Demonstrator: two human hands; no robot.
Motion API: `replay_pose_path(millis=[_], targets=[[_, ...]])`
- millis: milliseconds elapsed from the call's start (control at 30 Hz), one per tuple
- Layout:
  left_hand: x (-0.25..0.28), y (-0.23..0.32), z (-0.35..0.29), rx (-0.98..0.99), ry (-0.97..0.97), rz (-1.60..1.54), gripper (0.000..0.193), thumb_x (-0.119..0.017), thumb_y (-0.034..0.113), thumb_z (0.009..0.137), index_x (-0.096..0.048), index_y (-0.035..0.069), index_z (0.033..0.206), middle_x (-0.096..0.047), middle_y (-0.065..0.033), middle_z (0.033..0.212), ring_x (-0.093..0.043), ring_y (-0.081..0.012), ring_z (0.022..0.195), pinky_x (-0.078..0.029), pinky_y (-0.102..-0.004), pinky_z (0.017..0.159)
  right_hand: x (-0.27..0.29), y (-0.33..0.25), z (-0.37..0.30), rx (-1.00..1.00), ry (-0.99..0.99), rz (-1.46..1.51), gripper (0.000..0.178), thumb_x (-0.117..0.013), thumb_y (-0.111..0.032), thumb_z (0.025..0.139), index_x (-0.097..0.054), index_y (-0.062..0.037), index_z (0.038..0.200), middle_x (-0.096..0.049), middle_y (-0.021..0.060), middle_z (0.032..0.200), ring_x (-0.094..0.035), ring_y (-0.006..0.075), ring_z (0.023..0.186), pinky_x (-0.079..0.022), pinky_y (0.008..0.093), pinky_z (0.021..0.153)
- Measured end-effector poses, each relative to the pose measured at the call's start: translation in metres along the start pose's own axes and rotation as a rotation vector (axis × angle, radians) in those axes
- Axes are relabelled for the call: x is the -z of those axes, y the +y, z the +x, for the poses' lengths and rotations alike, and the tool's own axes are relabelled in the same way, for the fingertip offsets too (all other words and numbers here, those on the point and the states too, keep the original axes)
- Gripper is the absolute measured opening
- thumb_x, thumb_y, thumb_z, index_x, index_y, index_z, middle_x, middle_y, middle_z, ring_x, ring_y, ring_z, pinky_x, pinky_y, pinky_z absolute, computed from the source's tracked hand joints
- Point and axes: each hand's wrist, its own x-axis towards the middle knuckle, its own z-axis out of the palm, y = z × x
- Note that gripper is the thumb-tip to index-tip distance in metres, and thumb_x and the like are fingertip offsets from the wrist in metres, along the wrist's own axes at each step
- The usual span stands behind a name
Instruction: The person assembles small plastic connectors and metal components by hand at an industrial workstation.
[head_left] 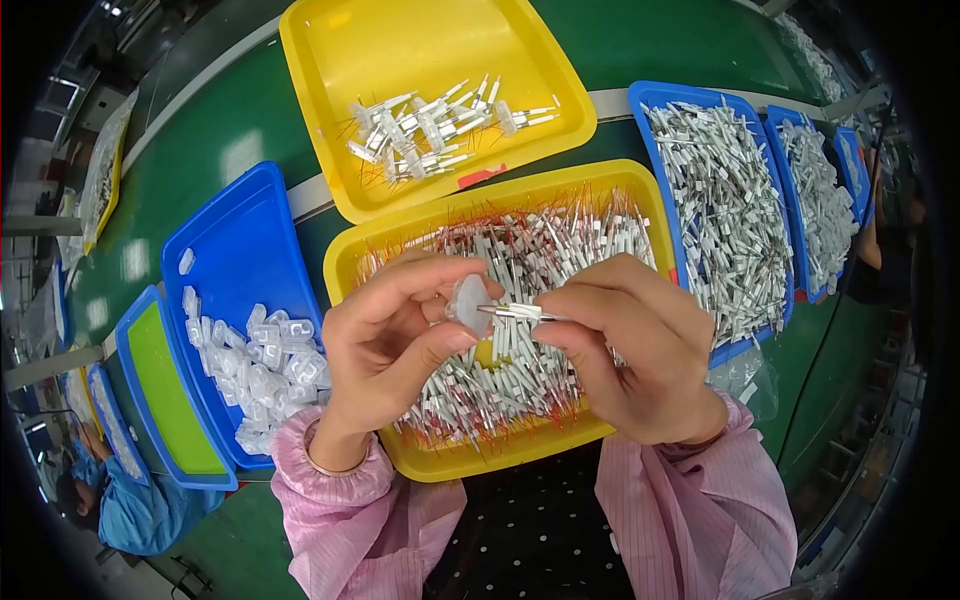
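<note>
Between the thumb and fingers of my left hand is a small clear plastic housing. My right hand pinches a slim white-sleeved part with a metal tip. The metal tip meets the right side of the housing; whether it sits inside cannot be made out. Both hands are over a yellow tray heaped with white-sleeved parts with thin red wires.
Ahead, another yellow tray holds several housings with white parts fitted. At left, a blue tray contains clear plastic housings, beside a green-bottomed tray. A blue bin of white parts stands right. A co-worker's blue sleeve shows lower left.
</note>
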Motion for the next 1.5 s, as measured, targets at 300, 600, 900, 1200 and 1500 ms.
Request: replay_pose_path(millis=[300, 600, 900, 1200, 1500], targets=[[0.0, 0.0, -0.002, 0.111, 0.122, -0.152, 0.033, -0.054, -0.009, 0.081, -0.05, -0.008, 0.114, -0.06, -0.0186, 0.099, -0.058, -0.0144, 0.079, -0.048, -0.0225, 0.06, -0.003, 0.015, 0.007, 0.437, 0.039, -0.238, 0.031, -0.065, -0.002, 0.057, -0.058, 0.0085, 0.086, -0.054, 0.0143, 0.073, -0.054, 0.0223, 0.056, -0.044, 0.0279, 0.045], [0.001, -0.001, 0.001, 0.03, 0.06, -0.078, 0.033, -0.058, -0.01, 0.078, -0.053, -0.009, 0.11, -0.056, -0.0197, 0.101, -0.059, -0.0173, 0.079, -0.051, -0.0236, 0.059, -0.001, 0.009, 0.01, 0.147, -0.039, -0.101, 0.012, -0.067, 0.0, 0.067, -0.062, 0.0026, 0.078, -0.056, 0.0103, 0.065, -0.052, 0.0222, 0.05, -0.038, 0.0297, 0.042], [0.002, -0.007, -0.002, 0.079, 0.073, -0.199, 0.031, -0.063, -0.011, 0.073, -0.056, -0.009, 0.102, -0.056, -0.0177, 0.095, -0.061, -0.0195, 0.08, -0.053, -0.0281, 0.068, -0.005, 0.015, 0.011, 0.112, -0.105, 0.016, 0.015, -0.065, 0.003, 0.062, -0.062, 0.0021, 0.076, -0.055, 0.0091, 0.062, -0.048, 0.0208, 0.047, -0.036, 0.0291, 0.042], [0.007, -0.008, -0.001, 0.101, 0.044, -0.181, 0.029, -0.066, -0.011, 0.071, -0.056, -0.009, 0.098, -0.055, -0.0147, 0.093, -0.06, -0.0193, 0.083, -0.052, -0.0278, 0.071, -0.017, 0.015, 0.0, 0.49, 0.044, -0.291, 0.028, -0.065, 0.006, 0.052, -0.06, 0.0091, 0.08, -0.052, 0.0103, 0.065, -0.047, 0.0195, 0.049, -0.035, 0.0276, 0.038], [0.004, -0.005, 0.002, 0.017, 0.049, 0.087, 0.028, -0.064, -0.013, 0.071, -0.057, -0.011, 0.098, -0.056, -0.0153, 0.089, -0.059, -0.0174, 0.081, -0.052, -0.0264, 0.071, -0.012, 0.022, 0.004, 0.04, -0.167, 0.112, 0.019, -0.065, 0.004, 0.066, -0.061, 0.0024, 0.085, -0.057, 0.0107, 0.068, -0.054, 0.0229, 0.055, -0.041, 0.0291, 0.048]])
